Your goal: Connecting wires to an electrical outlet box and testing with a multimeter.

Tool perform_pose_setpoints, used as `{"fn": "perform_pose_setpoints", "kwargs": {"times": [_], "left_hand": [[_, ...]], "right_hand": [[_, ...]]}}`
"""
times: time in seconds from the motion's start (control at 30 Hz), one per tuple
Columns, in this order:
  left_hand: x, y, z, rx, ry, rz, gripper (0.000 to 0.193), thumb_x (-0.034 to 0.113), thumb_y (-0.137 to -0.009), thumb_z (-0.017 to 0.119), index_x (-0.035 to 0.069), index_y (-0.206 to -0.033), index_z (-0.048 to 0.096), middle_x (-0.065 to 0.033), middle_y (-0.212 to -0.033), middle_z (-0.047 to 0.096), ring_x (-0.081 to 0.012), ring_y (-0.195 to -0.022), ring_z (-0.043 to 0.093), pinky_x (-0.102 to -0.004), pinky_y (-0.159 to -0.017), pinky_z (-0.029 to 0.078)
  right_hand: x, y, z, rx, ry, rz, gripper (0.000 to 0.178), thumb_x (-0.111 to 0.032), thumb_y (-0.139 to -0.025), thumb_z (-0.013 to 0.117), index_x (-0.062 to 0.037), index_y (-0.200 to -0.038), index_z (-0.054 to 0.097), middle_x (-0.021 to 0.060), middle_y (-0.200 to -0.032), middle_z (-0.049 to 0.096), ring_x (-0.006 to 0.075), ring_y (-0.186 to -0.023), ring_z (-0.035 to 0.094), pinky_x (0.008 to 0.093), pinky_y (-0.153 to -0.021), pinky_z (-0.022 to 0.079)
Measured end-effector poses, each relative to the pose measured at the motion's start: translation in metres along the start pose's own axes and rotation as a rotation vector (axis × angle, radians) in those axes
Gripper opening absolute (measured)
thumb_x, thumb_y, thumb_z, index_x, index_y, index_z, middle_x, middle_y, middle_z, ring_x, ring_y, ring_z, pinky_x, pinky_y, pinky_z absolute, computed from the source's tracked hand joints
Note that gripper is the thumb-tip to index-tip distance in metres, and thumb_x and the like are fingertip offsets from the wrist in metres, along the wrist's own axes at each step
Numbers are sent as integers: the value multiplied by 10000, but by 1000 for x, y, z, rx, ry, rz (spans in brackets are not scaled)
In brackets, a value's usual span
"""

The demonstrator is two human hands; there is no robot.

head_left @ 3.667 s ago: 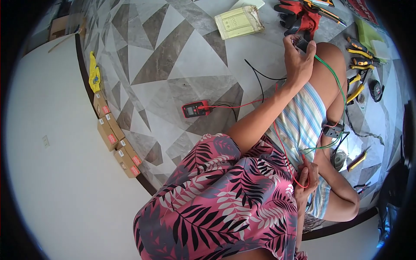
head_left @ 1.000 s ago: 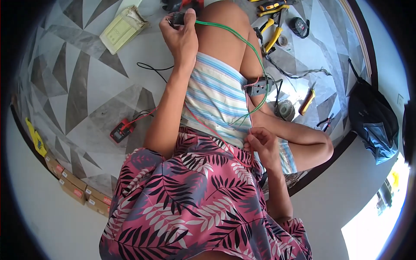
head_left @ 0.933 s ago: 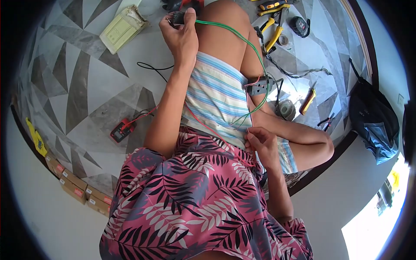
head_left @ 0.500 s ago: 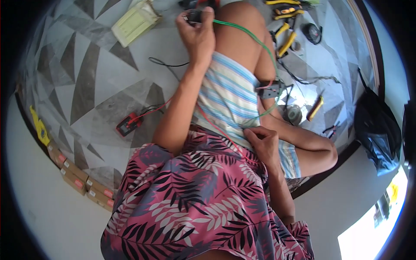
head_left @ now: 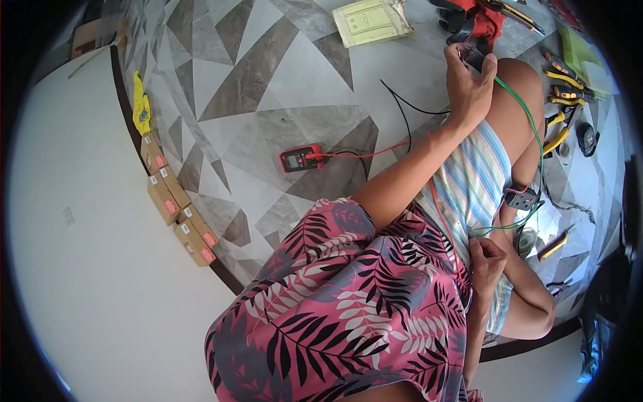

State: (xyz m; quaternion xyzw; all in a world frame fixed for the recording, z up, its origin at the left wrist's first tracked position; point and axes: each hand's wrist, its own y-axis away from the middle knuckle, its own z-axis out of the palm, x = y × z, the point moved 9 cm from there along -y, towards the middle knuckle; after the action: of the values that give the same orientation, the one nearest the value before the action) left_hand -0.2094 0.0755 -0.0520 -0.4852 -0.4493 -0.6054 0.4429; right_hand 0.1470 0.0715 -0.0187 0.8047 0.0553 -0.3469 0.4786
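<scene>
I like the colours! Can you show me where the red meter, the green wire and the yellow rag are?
Red meter (head_left: 301, 159), head view, on its screen end.
Green wire (head_left: 532, 124), head view, on its curve beside the knee.
Yellow rag (head_left: 140, 110), head view, on its middle, by the floor's edge.

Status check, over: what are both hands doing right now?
Left hand gripping small dark part, green wire attached. Right hand pinching wires at lap. Nothing blocking.

Left hand (head_left: 469, 84) reaches forward, fingers curled; right hand (head_left: 487, 258) closed near the lap.
</scene>
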Motion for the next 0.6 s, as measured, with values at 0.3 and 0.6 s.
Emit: {"fn": "perform_pose_setpoints", "kwargs": {"times": [0.3,0.6], "left_hand": [[-1,0,1,-12,-6,26,410,195,-933,694,-6,-1156,416,-115,-948,566,-208,-803,566,-380,-747,489],[-12,3,13,-15,19,50,441,218,-912,713,-4,-1174,436,-113,-979,547,-176,-853,540,-351,-766,491]], "right_hand": [[-3,1,0,5,7,4,164,-95,-896,693,47,-814,704,-51,-639,549,26,-575,441,221,-514,326],[-13,12,-13,38,155,-97,159,-99,-902,712,59,-912,710,27,-695,631,85,-602,529,277,-546,415]]}}
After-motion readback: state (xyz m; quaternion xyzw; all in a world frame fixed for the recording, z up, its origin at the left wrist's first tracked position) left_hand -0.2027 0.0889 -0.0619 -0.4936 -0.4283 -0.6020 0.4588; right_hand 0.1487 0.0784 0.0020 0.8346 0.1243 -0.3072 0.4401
